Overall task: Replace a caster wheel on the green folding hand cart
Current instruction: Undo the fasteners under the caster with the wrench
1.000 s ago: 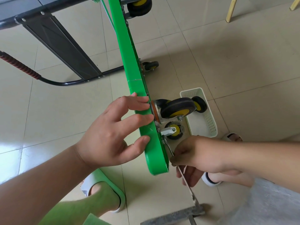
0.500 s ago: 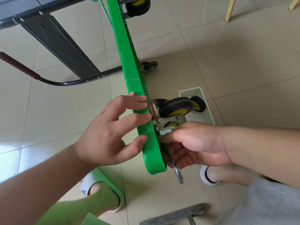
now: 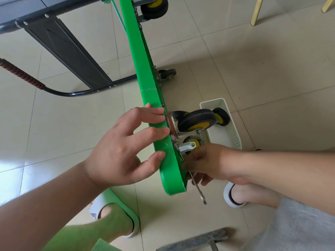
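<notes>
The green folding hand cart (image 3: pixel 143 73) stands on its edge, running from the top centre down to the middle. My left hand (image 3: pixel 125 151) presses its straight fingers against the cart's green face near the lower end. A black and yellow caster wheel (image 3: pixel 196 122) in a metal bracket sticks out on the cart's right side. Just below it, my right hand (image 3: pixel 208 162) grips a thin metal wrench (image 3: pixel 198 189) against the cart's underside; the wrench's free end points down toward the floor.
A white plastic basket (image 3: pixel 230 134) on the tiled floor holds spare caster wheels (image 3: pixel 221 116). The cart's black handle with a red grip (image 3: pixel 21 75) lies at the left. A grey metal tool (image 3: pixel 195 240) lies at the bottom. My slippered feet stand under the cart's end.
My right hand has swung the wrench: it went up beside the caster bracket, then came back down a little. My left hand has stayed on the cart.
</notes>
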Action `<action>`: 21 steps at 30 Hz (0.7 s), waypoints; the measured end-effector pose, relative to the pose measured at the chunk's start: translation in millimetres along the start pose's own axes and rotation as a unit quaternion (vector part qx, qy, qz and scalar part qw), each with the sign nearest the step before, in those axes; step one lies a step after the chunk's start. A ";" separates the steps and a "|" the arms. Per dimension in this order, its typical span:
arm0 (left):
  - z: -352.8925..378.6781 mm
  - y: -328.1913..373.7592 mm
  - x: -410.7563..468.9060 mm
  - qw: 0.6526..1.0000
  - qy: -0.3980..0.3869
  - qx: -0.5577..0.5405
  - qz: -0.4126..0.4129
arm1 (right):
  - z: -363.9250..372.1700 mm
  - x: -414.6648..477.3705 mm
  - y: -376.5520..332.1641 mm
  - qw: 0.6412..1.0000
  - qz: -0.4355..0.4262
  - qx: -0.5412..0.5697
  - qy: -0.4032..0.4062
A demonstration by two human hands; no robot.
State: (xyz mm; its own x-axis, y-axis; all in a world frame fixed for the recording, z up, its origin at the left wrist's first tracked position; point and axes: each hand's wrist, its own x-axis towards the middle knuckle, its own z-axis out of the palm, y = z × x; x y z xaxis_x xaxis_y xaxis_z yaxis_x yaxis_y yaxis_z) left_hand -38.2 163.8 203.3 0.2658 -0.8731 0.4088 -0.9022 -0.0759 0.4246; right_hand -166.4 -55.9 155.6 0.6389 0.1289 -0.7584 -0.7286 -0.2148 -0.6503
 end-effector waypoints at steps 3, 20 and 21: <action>-0.2 0.1 0.0 1.000 0.000 0.001 0.001 | -2.6 12.8 5.6 0.999 -0.022 0.000 0.030; 0.2 0.3 -0.8 1.000 0.001 0.005 0.000 | -5.0 10.7 0.8 0.966 -0.061 -0.249 0.040; 0.4 0.3 -0.9 1.000 0.001 0.004 -0.001 | -4.7 6.1 -0.3 0.965 -0.039 -0.258 0.025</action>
State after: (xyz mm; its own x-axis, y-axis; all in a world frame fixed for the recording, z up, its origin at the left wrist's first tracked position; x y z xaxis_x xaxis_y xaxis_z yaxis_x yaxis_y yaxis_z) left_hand -38.8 164.4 202.8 0.2676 -0.8720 0.4098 -0.9049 -0.0813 0.4179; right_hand -161.2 -59.6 151.4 0.7074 0.1213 -0.6964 -0.4654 -0.6616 -0.5880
